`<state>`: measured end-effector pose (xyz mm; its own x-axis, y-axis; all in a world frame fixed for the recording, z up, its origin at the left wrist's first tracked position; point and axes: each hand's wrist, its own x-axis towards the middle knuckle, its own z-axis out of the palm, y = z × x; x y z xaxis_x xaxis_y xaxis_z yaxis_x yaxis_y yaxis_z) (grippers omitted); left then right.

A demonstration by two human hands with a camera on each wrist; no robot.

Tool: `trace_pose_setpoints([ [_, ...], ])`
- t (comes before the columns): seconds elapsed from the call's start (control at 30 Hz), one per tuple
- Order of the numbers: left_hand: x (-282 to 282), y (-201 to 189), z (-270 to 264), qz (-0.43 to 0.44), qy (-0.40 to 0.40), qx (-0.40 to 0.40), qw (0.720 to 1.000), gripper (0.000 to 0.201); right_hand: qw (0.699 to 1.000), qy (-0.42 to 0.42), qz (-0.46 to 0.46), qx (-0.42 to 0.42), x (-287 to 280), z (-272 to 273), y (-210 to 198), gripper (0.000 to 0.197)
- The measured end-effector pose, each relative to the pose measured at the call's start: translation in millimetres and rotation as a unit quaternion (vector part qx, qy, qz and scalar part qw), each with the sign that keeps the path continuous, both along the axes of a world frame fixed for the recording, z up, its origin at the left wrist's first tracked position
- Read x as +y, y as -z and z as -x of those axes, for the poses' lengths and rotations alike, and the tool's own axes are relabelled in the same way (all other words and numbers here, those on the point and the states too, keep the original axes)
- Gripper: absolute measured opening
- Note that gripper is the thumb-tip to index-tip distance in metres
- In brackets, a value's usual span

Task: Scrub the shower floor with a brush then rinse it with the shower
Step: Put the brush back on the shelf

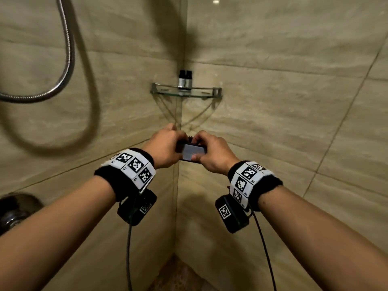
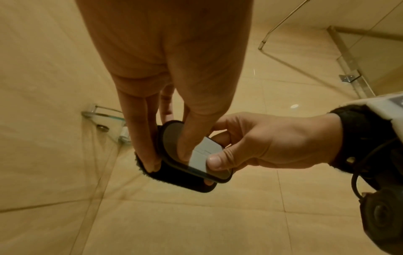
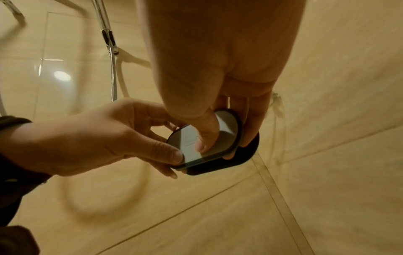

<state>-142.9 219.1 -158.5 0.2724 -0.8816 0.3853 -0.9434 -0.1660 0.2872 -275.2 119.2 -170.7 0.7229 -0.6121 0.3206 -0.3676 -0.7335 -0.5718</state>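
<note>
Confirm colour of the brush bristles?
Black bristles, under a glossy dark-rimmed brush top held by both hands; clearest in the left wrist view.

Glass corner shelf [image 1: 207,91] on beige tiled walls [image 1: 273,101], two small dark-capped bottles [image 1: 185,79] upon it.

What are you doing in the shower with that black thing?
A person stands facing the tiled shower corner and holds a small black scrub brush in both hands, the left hand and the right hand each gripping one end, bristles away from them. No scrubbing has started yet. The shower hose hangs on the left, and small bottles stand on the glass corner shelf.
</note>
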Motion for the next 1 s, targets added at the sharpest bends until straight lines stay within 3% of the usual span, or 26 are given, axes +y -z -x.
trace_pose_setpoints([
  [0.27, -48, -40, 6, 0.152, -0.092, 0.007, 0.984, 0.039, 0.995, -0.006, 0.075, -0.068, -60, -8, -47, 0.03],
  [0.53, -114, -85, -50, 0.239, -0.112, 0.035, 0.964, 0.039, 0.984, -0.001, 0.106, -0.145, -122, -60, -93, 0.025],
  [0.8, -182, -131, -102, 0.181, -0.127, 0.002, 0.975, 0.035, 0.982, 0.013, 0.148, -0.117, -188, -116, -132, 0.024],
  [1.0, -206, -123, -115, 0.094, -0.106, 0.025, 0.99, 0.049, 0.989, -0.008, 0.127, -0.075, -218, -138, -120, 0.023],
])
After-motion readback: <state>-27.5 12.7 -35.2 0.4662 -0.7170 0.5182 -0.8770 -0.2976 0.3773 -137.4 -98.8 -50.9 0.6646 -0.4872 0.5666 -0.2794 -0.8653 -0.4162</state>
